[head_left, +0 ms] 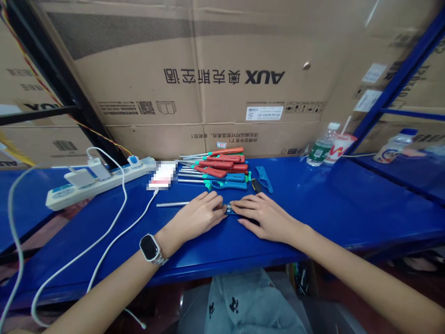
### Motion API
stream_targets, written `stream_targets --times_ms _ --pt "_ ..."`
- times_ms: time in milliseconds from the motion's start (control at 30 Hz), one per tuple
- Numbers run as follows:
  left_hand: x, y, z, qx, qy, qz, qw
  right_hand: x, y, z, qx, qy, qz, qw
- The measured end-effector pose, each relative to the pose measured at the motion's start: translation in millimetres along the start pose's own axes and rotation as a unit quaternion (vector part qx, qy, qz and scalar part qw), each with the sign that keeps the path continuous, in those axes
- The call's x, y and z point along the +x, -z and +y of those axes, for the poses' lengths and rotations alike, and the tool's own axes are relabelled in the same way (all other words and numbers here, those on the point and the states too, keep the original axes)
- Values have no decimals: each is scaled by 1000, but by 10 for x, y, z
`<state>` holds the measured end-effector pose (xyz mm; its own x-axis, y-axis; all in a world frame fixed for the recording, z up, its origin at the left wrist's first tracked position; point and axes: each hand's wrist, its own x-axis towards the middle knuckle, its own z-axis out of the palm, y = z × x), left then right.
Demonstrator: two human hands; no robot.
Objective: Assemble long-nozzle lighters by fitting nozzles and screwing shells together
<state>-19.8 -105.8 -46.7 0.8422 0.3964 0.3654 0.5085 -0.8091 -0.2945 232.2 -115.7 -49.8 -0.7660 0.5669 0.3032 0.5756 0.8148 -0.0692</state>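
Near the front of the blue table, my left hand [201,215] bends its fingers over a lighter with a long metal tube [172,204] that sticks out to the left. My right hand [266,218] has its fingertips at the small inner parts [228,208] of the same lighter, between both hands. My fingers hide most of its body. Behind my hands lies a pile of red lighters [222,164] and blue lighters [229,184]. A loose blue handle shell [264,179] rests to the right of the pile, beside a black and yellow screwdriver handle [256,186].
On the left of the table [327,222] are a white power strip [100,185], cables and a blurred white device [163,175]. A green-labelled bottle [318,150], a red and white cup [337,148] and another bottle [394,147] stand at the right. Cardboard [222,46] rises behind.
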Motion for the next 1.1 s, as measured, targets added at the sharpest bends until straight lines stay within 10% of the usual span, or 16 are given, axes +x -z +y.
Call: stream_targets --times_ms 433,1100 --pt "-121 101 -221 -208 175 -61 960 58 10 65 -15 -5 -24 1000" --pt "-131 101 -179 -250 246 -61 935 211 20 -63 12 -53 25 998"
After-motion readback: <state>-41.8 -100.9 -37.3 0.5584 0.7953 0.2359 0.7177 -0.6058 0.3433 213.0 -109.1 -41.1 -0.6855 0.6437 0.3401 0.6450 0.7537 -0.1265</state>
